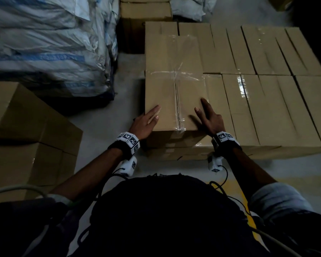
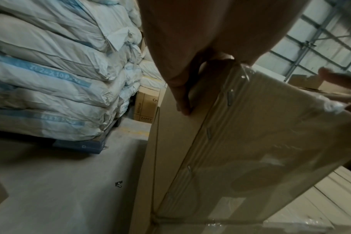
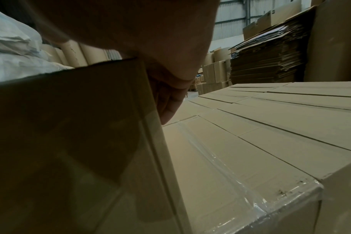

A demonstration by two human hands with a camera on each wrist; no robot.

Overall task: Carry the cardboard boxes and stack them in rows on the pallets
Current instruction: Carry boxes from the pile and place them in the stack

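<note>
A brown cardboard box (image 1: 174,80) sealed with clear tape sits on the near left corner of a flat layer of like boxes (image 1: 267,108). My left hand (image 1: 146,119) lies at its near left corner, thumb on the top and straight fingers (image 2: 180,79) flat along the left side of the box (image 2: 250,142). My right hand (image 1: 209,115) straddles the near right edge, with thumb and forefinger laid on the top. Its other fingers (image 3: 170,98) reach down the right side of the box (image 3: 70,142), just above the lower layer (image 3: 270,126).
A tall stack of white sacks (image 1: 44,43) stands to the left across a strip of grey floor (image 1: 104,130). More boxes stand at near left (image 1: 26,136) and behind (image 1: 145,13). Flattened cardboard (image 3: 270,55) is piled far right.
</note>
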